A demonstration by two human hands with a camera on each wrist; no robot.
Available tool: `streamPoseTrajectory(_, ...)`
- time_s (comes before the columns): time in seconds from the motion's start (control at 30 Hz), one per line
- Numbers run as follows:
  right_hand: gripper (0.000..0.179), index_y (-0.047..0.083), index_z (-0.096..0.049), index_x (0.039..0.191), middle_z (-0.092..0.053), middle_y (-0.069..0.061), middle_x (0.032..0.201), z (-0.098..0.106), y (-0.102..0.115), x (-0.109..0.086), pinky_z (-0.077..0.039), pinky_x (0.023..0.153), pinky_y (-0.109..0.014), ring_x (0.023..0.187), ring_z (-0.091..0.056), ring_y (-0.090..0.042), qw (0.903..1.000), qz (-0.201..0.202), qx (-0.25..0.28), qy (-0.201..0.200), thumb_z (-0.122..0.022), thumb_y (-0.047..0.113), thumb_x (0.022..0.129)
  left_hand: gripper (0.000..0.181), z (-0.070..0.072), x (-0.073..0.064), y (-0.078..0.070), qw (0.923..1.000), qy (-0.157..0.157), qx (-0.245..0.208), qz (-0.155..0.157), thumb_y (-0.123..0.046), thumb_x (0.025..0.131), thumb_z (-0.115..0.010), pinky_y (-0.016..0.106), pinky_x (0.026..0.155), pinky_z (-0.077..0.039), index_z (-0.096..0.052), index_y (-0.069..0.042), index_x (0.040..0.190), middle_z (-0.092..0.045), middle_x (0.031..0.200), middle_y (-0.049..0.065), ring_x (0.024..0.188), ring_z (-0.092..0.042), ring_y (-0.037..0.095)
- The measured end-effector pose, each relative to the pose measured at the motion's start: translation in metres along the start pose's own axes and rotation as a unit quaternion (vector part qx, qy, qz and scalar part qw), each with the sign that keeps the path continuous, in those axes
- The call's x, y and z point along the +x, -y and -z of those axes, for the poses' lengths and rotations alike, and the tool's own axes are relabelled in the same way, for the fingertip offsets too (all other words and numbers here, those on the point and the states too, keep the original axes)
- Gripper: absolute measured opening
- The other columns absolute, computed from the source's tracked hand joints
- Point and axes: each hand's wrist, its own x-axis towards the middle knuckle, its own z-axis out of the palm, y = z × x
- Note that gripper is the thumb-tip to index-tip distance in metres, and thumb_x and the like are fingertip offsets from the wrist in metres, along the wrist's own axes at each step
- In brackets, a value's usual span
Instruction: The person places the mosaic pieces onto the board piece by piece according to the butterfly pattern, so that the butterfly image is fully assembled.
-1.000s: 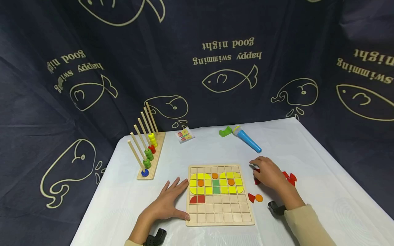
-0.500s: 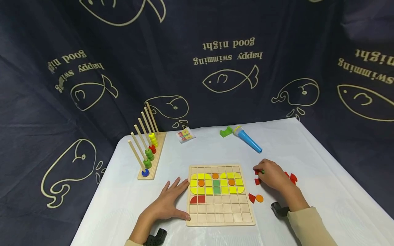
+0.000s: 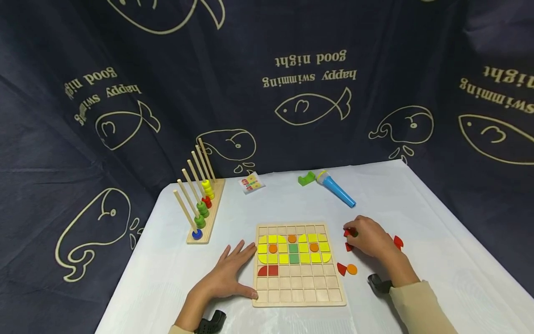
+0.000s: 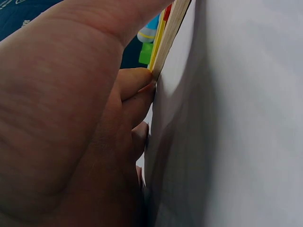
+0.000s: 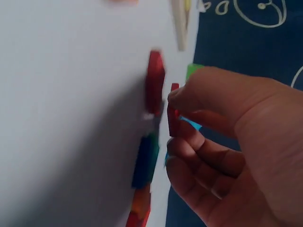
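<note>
A square wooden grid board (image 3: pixel 308 283) lies on the table with yellow, green, orange and red tiles set in its cells. My left hand (image 3: pixel 225 273) rests with spread fingers along the board's left edge, thumb at the lower left corner. To the right of the board, my right hand (image 3: pixel 369 236) pinches a small red tile (image 5: pixel 173 124) between thumb and fingers, slightly above the table. Another red tile (image 5: pixel 154 82) lies just beneath it, with a blue-and-green piece (image 5: pixel 145 161) close by. My right palm hides part of the loose pile in the head view.
A loose red tile (image 3: pixel 341 268) and an orange disc (image 3: pixel 352 269) lie right of the board; more red tiles (image 3: pixel 398 241) sit beyond my right hand. Farther back are a peg stand (image 3: pixel 214 211) with rings, a picture card (image 3: pixel 251 183), a green block (image 3: pixel 306 178) and a blue toy microphone (image 3: pixel 339 191).
My right hand has drawn slightly right and toward me, and a red tile now shows in its fingers. A green piece seen at those fingers half a second ago is out of sight. The left hand stays put.
</note>
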Motion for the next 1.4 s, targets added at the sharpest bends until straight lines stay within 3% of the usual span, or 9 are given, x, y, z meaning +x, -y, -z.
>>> streamPoseTrajectory(0.33, 0.038, 0.009, -0.073, 0.11, -0.06, 0.003, 0.093, -0.007, 0.036, -0.011, -0.052, 0.076, -0.035, 0.082, -0.051, -0.016, 0.9992, 0.036, 0.018, 0.006, -0.079, 0.021, 0.074, 0.124, -0.001, -0.002, 0.002, 1.0, 0.003, -0.002, 0.0, -0.076, 0.053, -0.075, 0.05, 0.115, 0.002, -0.028, -0.021, 0.153, -0.023, 0.157, -0.007, 0.145, -0.007, 0.022)
streamPoseTrajectory(0.5, 0.034, 0.012, -0.075, 0.108, -0.058, 0.007, 0.094, -0.014, 0.059, -0.018, -0.051, 0.075, -0.03, 0.083, -0.05, -0.013, 0.9964, 0.082, 0.022, -0.006, -0.078, 0.02, 0.074, 0.124, -0.001, -0.001, 0.002, 1.0, 0.004, 0.002, 0.008, -0.077, 0.052, -0.074, 0.049, 0.115, 0.002, -0.028, -0.023, 0.153, -0.023, 0.157, -0.008, 0.145, -0.007, 0.021)
streamPoseTrajectory(0.83, 0.025, 0.017, -0.075, 0.101, -0.055, 0.01, 0.089, -0.035, 0.094, -0.027, -0.049, 0.072, -0.025, 0.081, -0.048, -0.007, 0.9801, 0.193, 0.044, 0.003, -0.074, 0.019, 0.076, 0.124, -0.001, -0.001, 0.001, 1.0, 0.002, 0.001, 0.001, -0.076, 0.052, -0.075, 0.051, 0.115, 0.001, -0.029, -0.021, 0.153, -0.024, 0.157, -0.007, 0.145, -0.007, 0.023)
streamPoseTrajectory(1.07, 0.023, 0.016, -0.075, 0.1, -0.055, 0.011, 0.088, -0.043, 0.116, -0.029, -0.046, 0.067, -0.022, 0.076, -0.048, -0.006, 0.9687, 0.239, 0.059, 0.028, -0.072, 0.018, 0.078, 0.123, 0.0, -0.002, 0.0, 1.0, -0.002, 0.0, -0.006, -0.075, 0.053, -0.075, 0.053, 0.114, 0.001, -0.029, -0.019, 0.153, -0.025, 0.156, -0.004, 0.145, -0.008, 0.025)
streamPoseTrajectory(1.4, 0.024, 0.017, -0.074, 0.104, -0.055, 0.012, 0.092, -0.055, 0.14, -0.03, -0.047, 0.068, -0.019, 0.074, -0.05, -0.003, 0.9649, 0.244, 0.062, 0.075, -0.073, 0.019, 0.081, 0.122, 0.0, -0.001, -0.001, 0.9999, -0.001, 0.004, -0.01, -0.075, 0.054, -0.075, 0.053, 0.114, 0.0, -0.029, -0.02, 0.153, -0.024, 0.157, -0.005, 0.145, -0.008, 0.025)
